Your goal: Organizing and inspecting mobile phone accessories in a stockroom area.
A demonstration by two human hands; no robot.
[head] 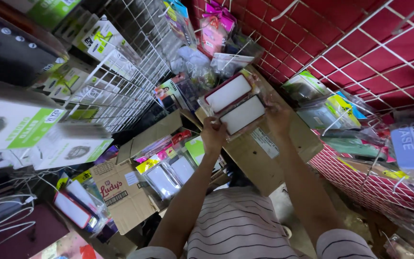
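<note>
Both arms are up and out in front, and the left hand [213,135] is pinched shut on the near corner of a dark-rimmed phone case in a clear sleeve [242,114], thumb and fingers closed on the edge of the packet. The right hand [278,116] is closed on the opposite end of that same sleeve, so the pack is held between the two, up above an open cardboard box [264,148]. Just beyond it, touching or nearly so, sits a red-rimmed phone case [228,93] in its own clear wrap; whether either hand also has hold of that one, I cannot tell from this angle. These look light, thin and a bit floppy, I'd judge, with glossy plastic film that could slide under the fingers, so the corners and short edges, where the hands are now, seem the sensible places to grip rather than the slick flat face. Around them, a white wire grid rack [120,81] leans on the left, a red grid wall [360,52] hung with packaged accessories stands on the right, and down below more sleeved cases [168,175] are stacked in a second carton [120,192].
</note>
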